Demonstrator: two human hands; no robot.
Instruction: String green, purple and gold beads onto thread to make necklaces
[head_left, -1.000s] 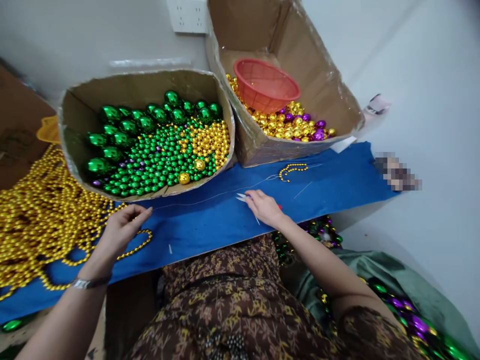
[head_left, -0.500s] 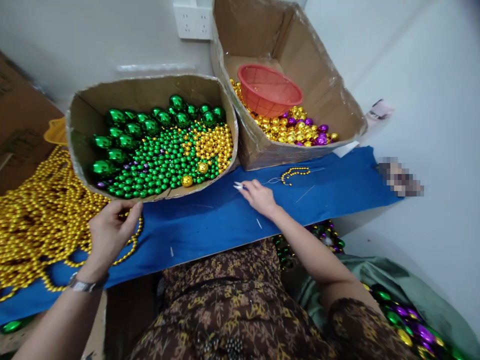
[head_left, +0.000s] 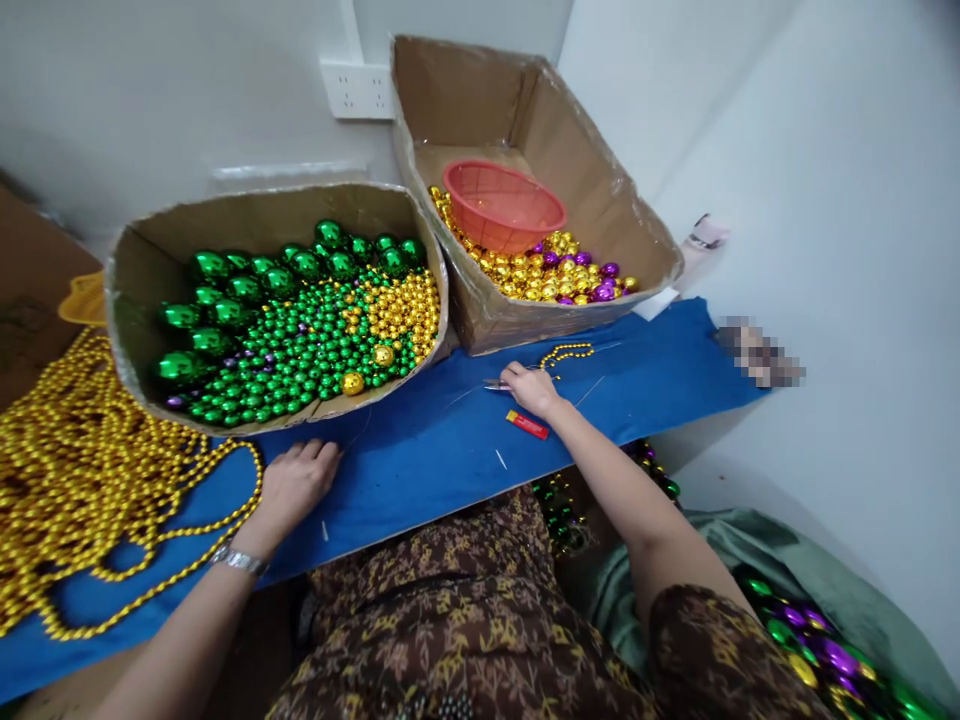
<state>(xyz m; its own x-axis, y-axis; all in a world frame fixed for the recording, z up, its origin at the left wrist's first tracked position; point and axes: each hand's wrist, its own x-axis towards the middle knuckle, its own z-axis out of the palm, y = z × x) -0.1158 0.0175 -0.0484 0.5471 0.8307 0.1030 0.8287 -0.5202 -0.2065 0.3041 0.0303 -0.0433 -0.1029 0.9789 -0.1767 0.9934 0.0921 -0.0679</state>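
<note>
My left hand (head_left: 300, 485), with a metal-band watch at the wrist, is closed low over the blue cloth (head_left: 420, 450). A fine thread (head_left: 365, 428) runs up from its fingertips. My right hand (head_left: 531, 388) grips a small pair of thread snips (head_left: 496, 385), their tips pointing left. Just below that hand lies a red lighter (head_left: 527, 424) with a yellow end. Behind it rests a short string of gold beads (head_left: 562, 352) with thread trailing off. Left of my left hand, long gold bead strands (head_left: 97, 450) lie heaped.
A carton (head_left: 124, 330) of green and gold beads stands behind my left hand. Beside it, a taller carton (head_left: 480, 325) holds gold and purple beads and a red plastic basket (head_left: 506, 205). More shiny beads (head_left: 825, 640) sit in green fabric at lower right.
My left hand has moved right, away from the gold strands and the carton's rim. My right hand has shifted slightly up, and the red lighter now shows. The view has tilted a little.
</note>
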